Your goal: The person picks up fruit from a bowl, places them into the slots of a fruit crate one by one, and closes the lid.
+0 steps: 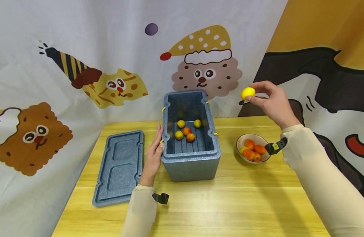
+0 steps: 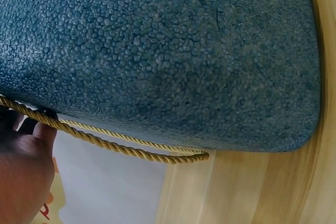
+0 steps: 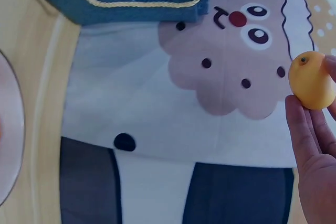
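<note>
My right hand [image 1: 275, 103] pinches a small round yellow fruit [image 1: 247, 93] between thumb and fingers, raised above and behind the bowl. In the right wrist view, a tiny dark stem spot shows on the yellow fruit [image 3: 311, 80]. My left hand [image 1: 153, 156] rests with straight fingers against the left side of a blue-grey foam box [image 1: 190, 169]. A gold rope handle [image 2: 113, 144] passes over its fingers in the left wrist view. Inside the open box lie several fruits, yellow ones [image 1: 181, 124] and orange-red ones [image 1: 190, 137].
A bowl [image 1: 240, 156] holding several orange fruits [image 1: 259, 149] and a yellow one stands right of the box. The box's lid [image 1: 122, 168] lies flat on the wooden table [image 1: 193, 210] at the left. A cartoon-printed cloth [image 1: 116, 39] hangs behind.
</note>
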A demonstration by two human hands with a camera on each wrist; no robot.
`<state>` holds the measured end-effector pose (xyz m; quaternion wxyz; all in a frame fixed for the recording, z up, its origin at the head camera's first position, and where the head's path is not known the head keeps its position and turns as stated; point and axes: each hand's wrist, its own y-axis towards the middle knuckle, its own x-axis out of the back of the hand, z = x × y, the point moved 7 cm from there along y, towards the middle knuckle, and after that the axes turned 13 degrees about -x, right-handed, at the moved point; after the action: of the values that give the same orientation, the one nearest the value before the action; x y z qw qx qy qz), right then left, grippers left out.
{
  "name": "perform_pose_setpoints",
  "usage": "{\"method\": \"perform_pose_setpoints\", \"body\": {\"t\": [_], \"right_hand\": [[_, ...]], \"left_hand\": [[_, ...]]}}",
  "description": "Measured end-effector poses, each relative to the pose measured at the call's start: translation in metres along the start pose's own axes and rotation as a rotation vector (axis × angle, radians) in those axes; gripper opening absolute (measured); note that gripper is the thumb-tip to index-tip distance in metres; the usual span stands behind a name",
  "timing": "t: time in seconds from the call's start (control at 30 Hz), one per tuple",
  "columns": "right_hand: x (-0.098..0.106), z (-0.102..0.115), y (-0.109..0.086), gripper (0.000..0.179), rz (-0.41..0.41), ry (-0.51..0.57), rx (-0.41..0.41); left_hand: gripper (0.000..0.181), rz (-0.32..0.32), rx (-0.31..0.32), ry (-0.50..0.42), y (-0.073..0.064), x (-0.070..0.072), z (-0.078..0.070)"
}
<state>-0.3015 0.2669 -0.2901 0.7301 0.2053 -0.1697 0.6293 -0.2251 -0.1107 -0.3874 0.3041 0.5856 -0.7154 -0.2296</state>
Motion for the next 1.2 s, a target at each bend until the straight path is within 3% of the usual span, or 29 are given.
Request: {"method": "perform_pose_setpoints", "body": {"t": [0.27, 0.37, 0.47, 0.67, 1.2], "right_hand": [[-0.009, 0.027, 0.0, 0.041, 0.013, 0.029, 0.071], [-0.012, 0.035, 0.004, 0.041, 0.017, 0.011, 0.083], [-0.015, 0.044, 0.007, 0.042, 0.016, 0.003, 0.092], [-0.021, 0.064, 0.011, 0.043, 0.027, 0.022, 0.133], [-0.047, 0.089, 0.018, 0.042, 0.107, 0.036, 0.142]], "left_hand": [[0.047, -0.007, -0.043, -0.024, -0.003, -0.001, -0.002], [0.048, -0.015, -0.039, -0.03, -0.007, 0.002, 0.012], [0.049, -0.012, -0.027, -0.029, -0.008, 0.002, 0.016], [0.049, -0.001, -0.011, -0.001, -0.003, 0.001, 0.0], [0.051, 0.002, 0.07, -0.003, -0.002, -0.001, 0.001]]}}
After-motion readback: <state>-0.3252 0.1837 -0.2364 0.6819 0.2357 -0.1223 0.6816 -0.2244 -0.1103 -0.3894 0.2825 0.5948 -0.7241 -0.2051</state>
